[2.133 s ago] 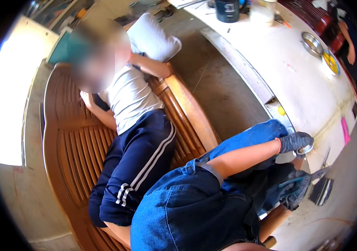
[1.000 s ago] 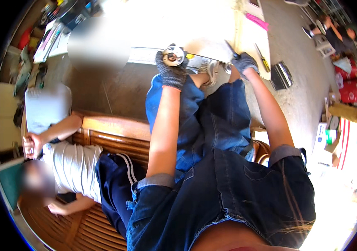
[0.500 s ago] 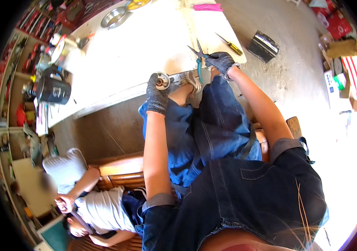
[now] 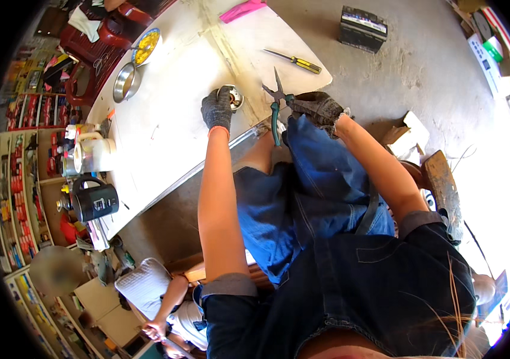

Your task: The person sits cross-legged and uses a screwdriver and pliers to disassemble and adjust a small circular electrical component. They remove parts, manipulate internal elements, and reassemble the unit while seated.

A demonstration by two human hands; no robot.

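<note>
Dark grey knit gloves cover both my hands. My left hand is closed round a small round metal part with a brownish centre, at the near side of the white table. In my right hand is a pair of long-nose pliers with teal handles. Its jaws are spread and point away from me, near the table's edge above my knee. One handle hangs free below my fingers. The pliers and the metal part are apart.
A yellow-and-black screwdriver and a pink cloth lie on the table. Farther left are a steel bowl, a dish of yellow food and a black kettle. A black box stands on the floor. Another person sits lower left.
The view has shifted and turned. My left hand has moved with the metal part from the table's near edge to over the tabletop. My right hand still holds the spread pliers.
</note>
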